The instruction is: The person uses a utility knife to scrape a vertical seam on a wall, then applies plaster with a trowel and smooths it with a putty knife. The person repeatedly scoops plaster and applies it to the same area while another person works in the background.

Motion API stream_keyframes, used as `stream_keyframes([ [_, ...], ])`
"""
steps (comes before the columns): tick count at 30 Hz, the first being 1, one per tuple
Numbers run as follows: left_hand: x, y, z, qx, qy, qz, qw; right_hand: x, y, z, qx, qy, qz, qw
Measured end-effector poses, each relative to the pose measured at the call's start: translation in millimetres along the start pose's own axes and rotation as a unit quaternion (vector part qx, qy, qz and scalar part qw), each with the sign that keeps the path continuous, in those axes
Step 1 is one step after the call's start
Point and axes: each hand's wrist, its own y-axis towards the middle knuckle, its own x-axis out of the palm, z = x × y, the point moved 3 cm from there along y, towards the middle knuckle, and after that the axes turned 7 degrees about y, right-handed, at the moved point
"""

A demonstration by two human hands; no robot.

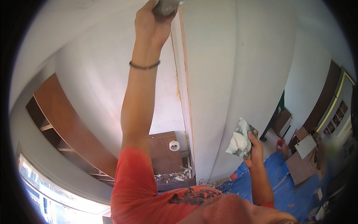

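My left hand (151, 28) is raised at the top centre, gripping a grey tool (165, 6), partly cut off by the upper edge, against the pale surface (209, 44). My right hand (254, 149) is lower at the right, closed on a flat board (253, 133) with its thumb on the near face. A thick lump of white paste (238, 143) sits on that board.
Curved wooden shelving (78, 123) and a bright window (56, 196) are left. A brown panel (162, 153) with debris and a white round fitting (174, 146) lies beyond my arm. Right are blue sheeting (279, 184), loose boards (300, 170), a red container (280, 144) and a person's green-clad part (280, 100).
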Motion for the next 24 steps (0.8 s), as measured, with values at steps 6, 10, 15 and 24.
stream_keyframes([
  [6, -22, 117, -3, 0.019, -0.034, 0.012, 0.999, -2, -14, 12, -0.030, 0.001, 0.029, 0.999],
  [10, -28, 152, 17, -0.027, -0.039, 0.029, 0.998, -10, -9, 23, -0.022, 0.013, 0.032, 0.999],
  [15, -37, 183, 29, 0.022, 0.008, -0.029, 0.999, -9, 0, 31, -0.034, 0.029, 0.031, 0.999],
  [24, -51, 98, 30, 0.180, -0.037, 0.095, 0.978, -7, 10, 37, -0.024, 0.030, 0.038, 0.999],
])
